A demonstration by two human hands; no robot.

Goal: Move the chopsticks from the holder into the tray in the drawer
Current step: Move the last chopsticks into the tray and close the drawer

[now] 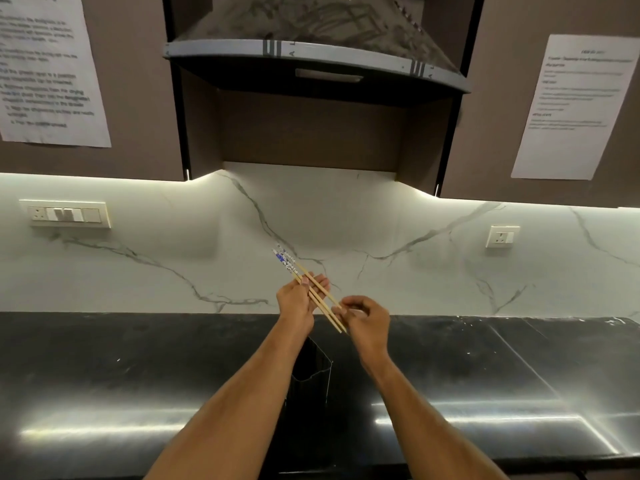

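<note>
I hold the pale wooden chopsticks with blue patterned tops (313, 292) clamped in my left hand (297, 299) above the dark upright holder (317, 362), my right hand (365, 322) pinching their tips, apparently to square the bundle.

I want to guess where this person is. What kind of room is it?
Most likely a kitchen. A range hood hangs above a dark countertop, with a marble-look backsplash behind, and the left hand holds chopsticks.

Black glossy countertop (138, 375), white marble backsplash (381, 237), brown cabinets (138, 98), dark range hood (311, 46), under-cabinet lighting
</note>
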